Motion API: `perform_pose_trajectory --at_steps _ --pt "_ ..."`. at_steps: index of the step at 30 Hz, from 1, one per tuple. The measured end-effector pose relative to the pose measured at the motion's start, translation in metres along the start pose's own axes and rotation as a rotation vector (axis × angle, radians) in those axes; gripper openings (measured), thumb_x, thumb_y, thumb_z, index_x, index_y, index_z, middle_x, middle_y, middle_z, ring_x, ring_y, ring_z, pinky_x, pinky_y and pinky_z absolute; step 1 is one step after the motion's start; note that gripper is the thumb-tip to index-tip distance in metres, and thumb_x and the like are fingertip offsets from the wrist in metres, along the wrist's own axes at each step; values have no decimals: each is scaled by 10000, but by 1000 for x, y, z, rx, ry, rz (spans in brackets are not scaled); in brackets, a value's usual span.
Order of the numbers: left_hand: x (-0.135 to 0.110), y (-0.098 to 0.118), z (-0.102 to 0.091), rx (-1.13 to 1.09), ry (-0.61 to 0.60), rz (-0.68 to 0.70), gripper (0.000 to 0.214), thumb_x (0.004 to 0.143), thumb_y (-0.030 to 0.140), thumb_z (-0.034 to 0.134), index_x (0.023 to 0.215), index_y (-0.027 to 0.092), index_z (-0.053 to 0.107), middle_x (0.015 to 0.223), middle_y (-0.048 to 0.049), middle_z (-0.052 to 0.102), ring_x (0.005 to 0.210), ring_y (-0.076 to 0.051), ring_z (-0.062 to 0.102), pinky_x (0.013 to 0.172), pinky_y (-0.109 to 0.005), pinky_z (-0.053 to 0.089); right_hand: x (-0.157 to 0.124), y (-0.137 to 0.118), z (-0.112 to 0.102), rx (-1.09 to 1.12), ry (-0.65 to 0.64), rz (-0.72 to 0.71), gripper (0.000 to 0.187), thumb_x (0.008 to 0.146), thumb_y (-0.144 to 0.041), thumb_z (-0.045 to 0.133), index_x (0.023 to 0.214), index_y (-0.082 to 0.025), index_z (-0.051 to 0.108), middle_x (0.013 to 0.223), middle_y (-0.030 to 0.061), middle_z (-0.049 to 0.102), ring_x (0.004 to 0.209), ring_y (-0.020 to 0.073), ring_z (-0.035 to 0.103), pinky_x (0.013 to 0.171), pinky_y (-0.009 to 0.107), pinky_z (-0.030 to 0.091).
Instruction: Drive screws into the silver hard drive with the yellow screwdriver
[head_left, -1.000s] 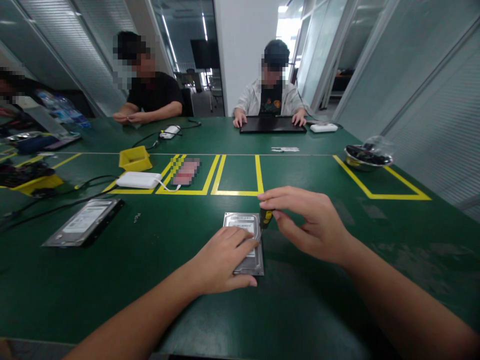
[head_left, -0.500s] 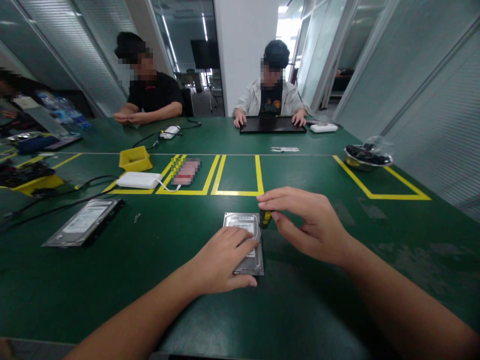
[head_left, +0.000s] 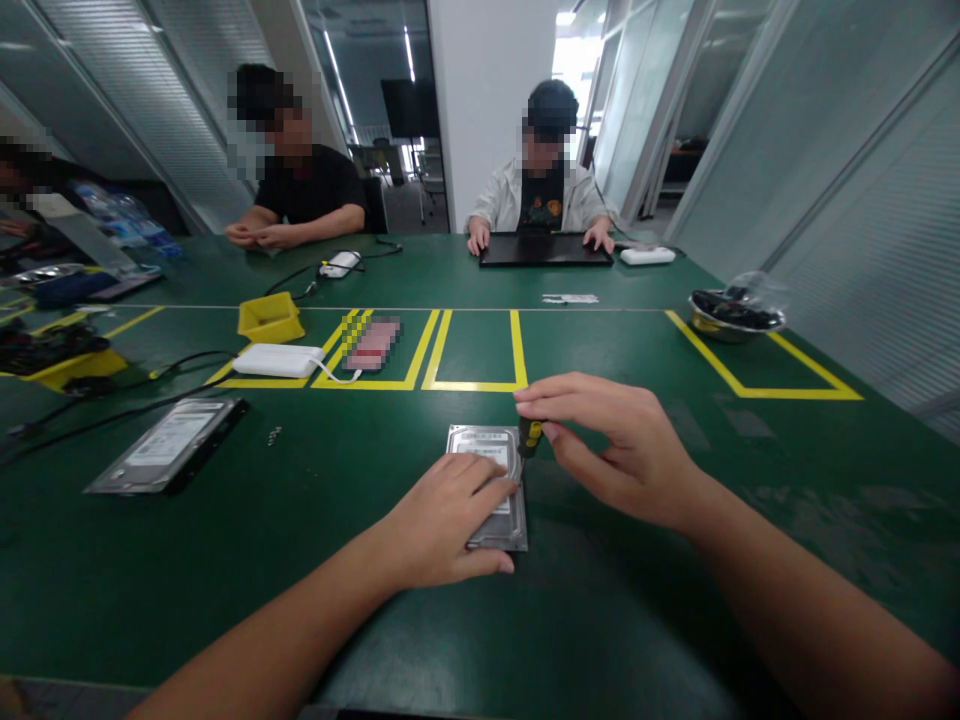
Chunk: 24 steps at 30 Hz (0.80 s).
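Note:
A silver hard drive (head_left: pixel 510 528) with a white label lies on the green table in front of me. My left hand (head_left: pixel 454 520) holds it down, its fingers bent across the top and the thumb at the near edge. Between the thumb and fingertips of my right hand (head_left: pixel 611 450) is a small screwdriver (head_left: pixel 532 436) with a black and yellow handle. It stands roughly upright at the drive's right edge, beside my left fingertips. I cannot make out where its tip touches.
Another hard drive (head_left: pixel 166 445) and several small screws (head_left: pixel 274 436) lie to the left. Farther back are a yellow bin (head_left: pixel 270 318), a white power bank (head_left: pixel 277 360) cabled to a phone (head_left: pixel 373 345), and a metal bowl (head_left: pixel 736 314) of dark parts. Two people sit opposite, one holding a black panel (head_left: pixel 546 250).
The screwdriver handle shows a little more below my right fingertips and looks slightly turned. Both hands and the hard drive stay in nearly the same place.

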<state>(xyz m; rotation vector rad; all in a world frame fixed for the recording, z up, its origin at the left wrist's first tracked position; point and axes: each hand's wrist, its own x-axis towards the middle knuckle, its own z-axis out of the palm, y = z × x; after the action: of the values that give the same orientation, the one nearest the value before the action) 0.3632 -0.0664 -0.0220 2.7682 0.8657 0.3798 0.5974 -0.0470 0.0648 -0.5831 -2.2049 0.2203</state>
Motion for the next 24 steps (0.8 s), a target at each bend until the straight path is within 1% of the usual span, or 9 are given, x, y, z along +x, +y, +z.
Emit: perform_pose_trajectory --at_steps 11,19,24 --pt "0 0 -1 0 24 8 695 822 672 588 1316 188 520 1248 -140 571 1136 -322 525 982 -489 421 1 0 1 -20 -3 -3 309 879 -75 499 1108 -186 673 1113 54 693 1059 156 649 924 303 545" --pt "0 0 -1 5 0 1 705 819 669 597 1325 185 509 1269 -136 559 1142 -323 514 993 -493 409 0 1 1 -11 -15 2 295 893 -72 499 1120 -165 663 1140 64 680 1081 152 633 942 301 530" --pt "0 0 0 -2 2 0 715 813 670 605 1328 184 505 1279 -137 556 1153 -324 510 999 -492 404 0 1 1 -14 -15 1 296 895 -76 498 1118 -176 664 1138 60 679 1078 155 634 936 297 531"
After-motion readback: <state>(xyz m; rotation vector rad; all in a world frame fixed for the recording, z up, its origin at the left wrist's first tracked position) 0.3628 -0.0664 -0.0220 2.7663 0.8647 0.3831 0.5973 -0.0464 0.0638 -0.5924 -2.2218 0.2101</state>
